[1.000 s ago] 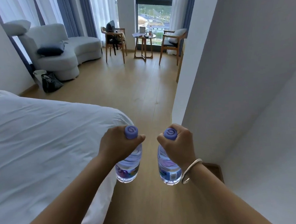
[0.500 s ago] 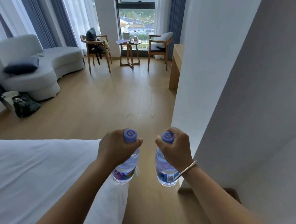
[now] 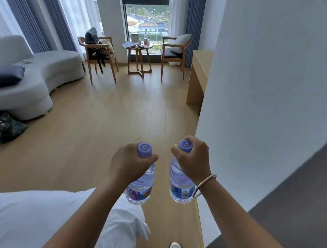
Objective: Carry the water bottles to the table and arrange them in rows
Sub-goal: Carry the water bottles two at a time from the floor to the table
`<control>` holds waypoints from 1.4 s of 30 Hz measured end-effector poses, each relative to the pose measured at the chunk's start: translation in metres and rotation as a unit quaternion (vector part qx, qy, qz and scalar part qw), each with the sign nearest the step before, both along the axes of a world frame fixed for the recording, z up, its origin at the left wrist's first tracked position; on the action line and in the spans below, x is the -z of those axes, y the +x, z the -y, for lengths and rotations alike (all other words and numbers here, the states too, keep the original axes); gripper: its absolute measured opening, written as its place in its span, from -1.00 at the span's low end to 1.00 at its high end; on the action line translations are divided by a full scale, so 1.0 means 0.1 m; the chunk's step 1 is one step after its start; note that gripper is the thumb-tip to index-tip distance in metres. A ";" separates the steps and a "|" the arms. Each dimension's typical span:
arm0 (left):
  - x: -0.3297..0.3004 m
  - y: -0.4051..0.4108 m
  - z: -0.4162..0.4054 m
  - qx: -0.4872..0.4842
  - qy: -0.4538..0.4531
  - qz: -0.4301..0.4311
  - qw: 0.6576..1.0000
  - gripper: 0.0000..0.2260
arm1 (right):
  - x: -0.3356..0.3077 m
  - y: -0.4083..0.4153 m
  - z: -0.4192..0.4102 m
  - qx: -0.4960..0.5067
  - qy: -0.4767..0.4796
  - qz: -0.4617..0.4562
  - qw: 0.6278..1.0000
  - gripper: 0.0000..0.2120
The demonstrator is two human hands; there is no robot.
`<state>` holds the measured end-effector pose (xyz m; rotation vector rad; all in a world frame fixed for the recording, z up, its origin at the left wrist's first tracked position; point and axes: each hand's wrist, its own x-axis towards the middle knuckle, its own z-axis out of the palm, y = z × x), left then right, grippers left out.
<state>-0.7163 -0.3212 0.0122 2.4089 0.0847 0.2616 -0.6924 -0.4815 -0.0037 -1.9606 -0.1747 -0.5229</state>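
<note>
Bed receded; round table (image 3: 140, 47) nearer. Left hand (image 3: 128, 164), right hand (image 3: 194, 160) fingers clench purple-capped clear bottles (image 3: 140, 186).

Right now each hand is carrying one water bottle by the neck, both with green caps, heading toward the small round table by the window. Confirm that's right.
Not quite: the caps are purple, not green. The head view shows the left hand and the right hand each gripping one water bottle at the neck, with the small round table ahead by the window.
</note>
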 end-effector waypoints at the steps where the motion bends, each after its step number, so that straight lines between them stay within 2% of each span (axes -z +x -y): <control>1: -0.02 0.20 0.01 -0.003 -0.001 0.002 1.000 -0.72 | -0.02 0.21 0.00 -0.002 -0.004 0.000 1.000 -0.76; 9: -0.12 1.56 0.10 -0.018 -0.034 -0.002 0.999 -0.68 | -0.08 1.57 0.06 -0.012 -0.016 0.009 1.000 -0.67; 12: -0.09 2.02 0.09 -0.023 -0.037 -0.009 0.999 -0.69 | -0.09 2.00 0.05 -0.013 -0.007 0.003 1.000 -0.73; 23: -0.02 4.00 -0.30 -0.002 -0.033 -0.027 0.999 -0.69 | 0.03 3.83 -0.28 0.011 -0.012 -0.010 1.000 -0.78; 33: -0.18 5.91 -0.74 0.054 -0.025 -0.012 0.998 -0.69 | -0.09 5.59 -0.72 0.063 0.011 -0.017 0.998 -0.77; 38: -0.10 6.62 -0.77 0.064 -0.047 -0.042 0.996 -0.68 | -0.07 6.29 -0.75 0.068 0.025 -0.042 0.997 -0.76; 42: -0.04 7.22 -0.73 0.059 -0.056 -0.050 0.995 -0.66 | -0.04 6.94 -0.70 0.063 0.031 -0.043 0.997 -0.68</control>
